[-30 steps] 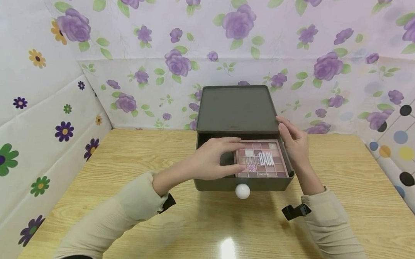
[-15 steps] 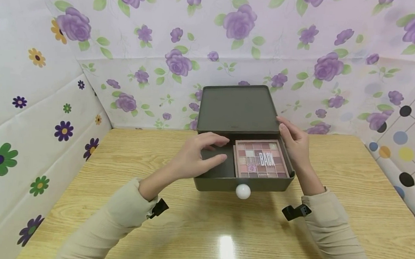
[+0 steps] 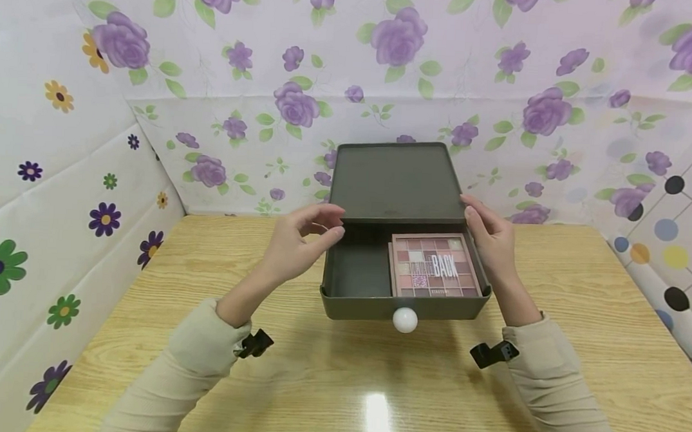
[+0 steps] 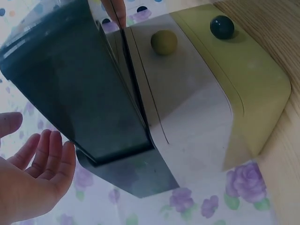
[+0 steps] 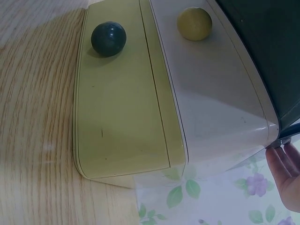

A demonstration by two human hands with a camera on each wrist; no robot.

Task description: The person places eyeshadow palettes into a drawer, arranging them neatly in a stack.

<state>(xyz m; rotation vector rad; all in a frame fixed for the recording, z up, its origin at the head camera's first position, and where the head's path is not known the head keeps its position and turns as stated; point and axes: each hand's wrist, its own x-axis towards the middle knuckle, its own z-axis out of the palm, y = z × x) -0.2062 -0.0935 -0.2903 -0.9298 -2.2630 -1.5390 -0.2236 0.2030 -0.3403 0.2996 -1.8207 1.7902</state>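
Note:
The dark green top drawer [image 3: 358, 268] of a small drawer unit is pulled out toward me, its round white knob [image 3: 405, 320] at the front. Inside, on the right, lies a pink eyeshadow palette [image 3: 436, 266] with a gridded lid, stacked on what looks like another. Beside the unit's left edge is my left hand [image 3: 299, 236], fingers loosely bent and thumb apart, holding nothing; its fingertips come near the drawer's side in the left wrist view. My right hand [image 3: 492, 242] rests its fingers and thumb against the unit's right side, near where the drawer slides out.
Under the top drawer are a white drawer [image 4: 183, 93] with a yellow knob [image 4: 164, 42] and a yellow drawer [image 5: 117, 117] with a dark green knob [image 5: 108, 39]. The unit stands on a wooden table [image 3: 229, 378] against a floral cloth wall [image 3: 238, 153].
My left hand has drawn back from over the palette, moving left out of the drawer to the unit's left edge. The right hand and the drawer have stayed still.

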